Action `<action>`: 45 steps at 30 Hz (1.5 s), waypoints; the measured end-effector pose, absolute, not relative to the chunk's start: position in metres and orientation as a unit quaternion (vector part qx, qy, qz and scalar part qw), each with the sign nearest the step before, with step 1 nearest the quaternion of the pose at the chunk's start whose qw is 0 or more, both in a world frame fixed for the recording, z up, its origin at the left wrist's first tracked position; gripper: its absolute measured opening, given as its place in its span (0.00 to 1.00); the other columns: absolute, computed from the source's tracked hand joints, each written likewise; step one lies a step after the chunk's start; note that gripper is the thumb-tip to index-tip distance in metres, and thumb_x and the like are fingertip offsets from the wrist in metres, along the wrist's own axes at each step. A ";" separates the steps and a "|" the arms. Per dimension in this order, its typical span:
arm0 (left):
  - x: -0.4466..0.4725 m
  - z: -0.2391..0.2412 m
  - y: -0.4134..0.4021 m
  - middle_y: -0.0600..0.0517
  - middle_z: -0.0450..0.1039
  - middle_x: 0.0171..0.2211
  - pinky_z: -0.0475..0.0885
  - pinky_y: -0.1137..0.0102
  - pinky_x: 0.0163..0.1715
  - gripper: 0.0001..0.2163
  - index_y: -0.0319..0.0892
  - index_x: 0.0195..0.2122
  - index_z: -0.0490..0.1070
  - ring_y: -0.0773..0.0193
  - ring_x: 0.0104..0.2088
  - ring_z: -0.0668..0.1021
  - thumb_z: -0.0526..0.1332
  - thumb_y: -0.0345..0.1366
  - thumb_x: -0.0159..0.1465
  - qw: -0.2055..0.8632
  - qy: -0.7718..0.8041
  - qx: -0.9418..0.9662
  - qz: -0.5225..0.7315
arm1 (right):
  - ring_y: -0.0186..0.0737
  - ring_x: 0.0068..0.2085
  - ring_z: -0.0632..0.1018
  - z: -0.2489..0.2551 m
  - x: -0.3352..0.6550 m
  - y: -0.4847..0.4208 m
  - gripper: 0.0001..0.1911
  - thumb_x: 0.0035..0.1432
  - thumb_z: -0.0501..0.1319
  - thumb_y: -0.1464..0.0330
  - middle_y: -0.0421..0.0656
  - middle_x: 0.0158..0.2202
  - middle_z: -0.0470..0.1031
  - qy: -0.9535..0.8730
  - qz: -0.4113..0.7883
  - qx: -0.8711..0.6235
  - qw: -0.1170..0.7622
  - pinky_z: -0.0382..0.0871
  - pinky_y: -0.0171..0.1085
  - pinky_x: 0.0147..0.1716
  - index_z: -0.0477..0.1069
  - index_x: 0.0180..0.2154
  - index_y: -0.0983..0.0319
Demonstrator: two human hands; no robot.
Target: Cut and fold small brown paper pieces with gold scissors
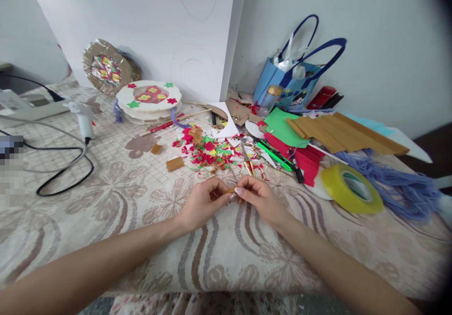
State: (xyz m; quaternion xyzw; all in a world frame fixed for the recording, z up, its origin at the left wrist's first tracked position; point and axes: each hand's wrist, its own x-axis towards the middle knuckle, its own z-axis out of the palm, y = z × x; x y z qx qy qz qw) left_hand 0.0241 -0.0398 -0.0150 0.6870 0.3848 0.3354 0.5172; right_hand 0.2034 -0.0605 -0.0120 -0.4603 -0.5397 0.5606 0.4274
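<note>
Between my two hands is a small piece of brown crepe paper (231, 190), mostly covered by the fingers. My left hand (206, 199) pinches its left side, and my right hand (257, 196) pinches the right side, thumbs almost touching. Just beyond the hands lie gold-handled scissors (249, 165), partly under scraps. Two small brown paper pieces, one larger (175, 164) and one smaller (157, 149), rest on the cloth to the left. A heap of red, green and white paper scraps (208, 152) spreads behind my hands.
White layered disc with paper flowers (148, 99) and a brown cardboard disc (97, 82) stand at back left. A glue gun (83, 119) with looped cable is left. Yellow tape roll (334, 190), blue yarn (399, 185), brown crepe sheet (348, 133) and blue bag (273, 77) are right.
</note>
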 end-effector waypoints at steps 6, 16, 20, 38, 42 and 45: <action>0.023 -0.013 -0.041 0.53 0.68 0.24 0.64 0.74 0.25 0.10 0.38 0.28 0.68 0.69 0.25 0.69 0.59 0.40 0.60 0.521 0.376 0.690 0.334 | 0.32 0.25 0.68 -0.012 0.204 -0.061 0.09 0.55 0.62 0.63 0.36 0.23 0.66 -0.538 0.565 -0.460 0.424 0.63 0.33 0.27 0.65 0.28 0.61; 0.022 -0.013 -0.041 0.53 0.69 0.24 0.65 0.74 0.25 0.11 0.38 0.27 0.68 0.69 0.25 0.70 0.59 0.41 0.59 0.514 0.385 0.698 0.318 | 0.31 0.25 0.69 -0.010 0.205 -0.061 0.07 0.56 0.61 0.65 0.36 0.24 0.68 -0.559 0.566 -0.452 0.404 0.63 0.32 0.27 0.68 0.29 0.61; 0.023 -0.015 -0.042 0.53 0.69 0.24 0.65 0.74 0.26 0.11 0.38 0.28 0.68 0.69 0.26 0.70 0.60 0.41 0.59 0.511 0.385 0.695 0.328 | 0.31 0.25 0.68 -0.010 0.205 -0.061 0.08 0.56 0.61 0.65 0.36 0.23 0.67 -0.555 0.564 -0.458 0.405 0.62 0.32 0.26 0.67 0.28 0.62; 0.022 -0.012 -0.041 0.51 0.72 0.26 0.68 0.73 0.28 0.08 0.37 0.29 0.69 0.68 0.27 0.72 0.60 0.37 0.59 0.500 0.386 0.694 0.346 | 0.30 0.24 0.68 -0.012 0.204 -0.061 0.08 0.55 0.63 0.66 0.35 0.22 0.67 -0.517 0.573 -0.461 0.437 0.62 0.31 0.26 0.68 0.27 0.62; 0.022 -0.012 -0.041 0.51 0.71 0.25 0.68 0.72 0.28 0.09 0.37 0.28 0.69 0.67 0.27 0.72 0.59 0.38 0.60 0.497 0.387 0.699 0.340 | 0.30 0.24 0.68 -0.011 0.204 -0.061 0.08 0.55 0.63 0.66 0.35 0.22 0.67 -0.516 0.574 -0.463 0.436 0.62 0.31 0.26 0.67 0.27 0.62; 0.023 -0.012 -0.041 0.51 0.72 0.26 0.68 0.72 0.28 0.08 0.37 0.29 0.70 0.67 0.27 0.72 0.60 0.38 0.59 0.501 0.390 0.694 0.339 | 0.30 0.24 0.68 -0.011 0.205 -0.061 0.08 0.55 0.62 0.65 0.35 0.22 0.67 -0.515 0.574 -0.464 0.436 0.62 0.31 0.26 0.67 0.27 0.62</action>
